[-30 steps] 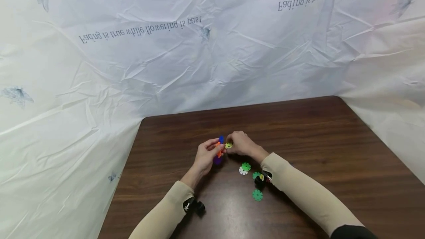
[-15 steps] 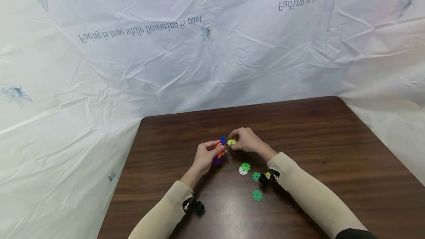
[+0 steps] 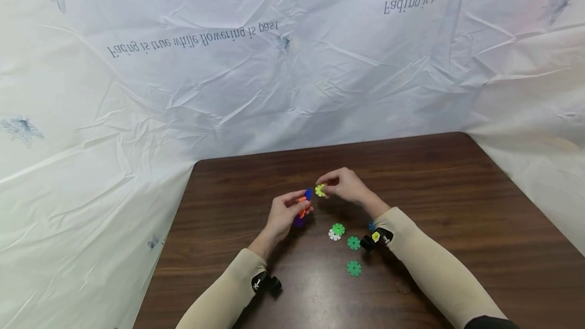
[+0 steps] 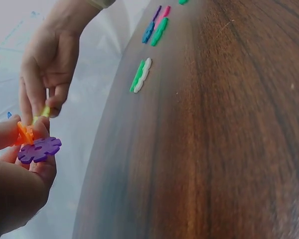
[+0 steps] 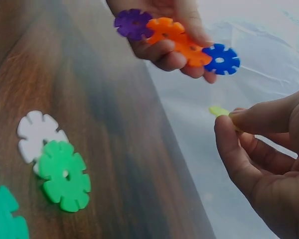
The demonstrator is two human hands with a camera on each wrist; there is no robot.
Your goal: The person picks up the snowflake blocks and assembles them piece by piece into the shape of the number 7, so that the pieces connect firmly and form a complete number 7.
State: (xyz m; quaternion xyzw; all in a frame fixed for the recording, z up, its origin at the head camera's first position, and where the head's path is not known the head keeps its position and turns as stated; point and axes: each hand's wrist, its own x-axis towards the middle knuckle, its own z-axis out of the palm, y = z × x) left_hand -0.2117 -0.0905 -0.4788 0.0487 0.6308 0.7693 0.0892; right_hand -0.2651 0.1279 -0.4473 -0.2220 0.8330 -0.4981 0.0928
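My left hand (image 3: 281, 216) grips a joined row of notched plastic discs. In the right wrist view the row runs from a purple disc (image 5: 132, 24) through the orange discs (image 5: 165, 30) to a blue disc (image 5: 229, 59) at the far end. The thumb lies across the orange part, with fingers behind it. A little to the right, my right hand (image 3: 348, 187) pinches a yellow disc (image 3: 319, 190) between thumb and fingertips. In the head view a small gap separates the yellow disc from the blue one. Both hands are above the table.
On the brown wooden table (image 3: 256, 176) a light green disc (image 5: 65, 191) overlaps a white disc (image 5: 32, 130). Two darker green discs (image 3: 354, 268) lie nearer me. A blue disc (image 3: 371, 226) is partly hidden by the right wrist camera (image 3: 369, 243). A white printed sheet (image 3: 274, 90) hangs behind.
My right hand has drawn away from the left, up and to the right, with the yellow disc, now turned to show more of its face. The left hand has barely moved.
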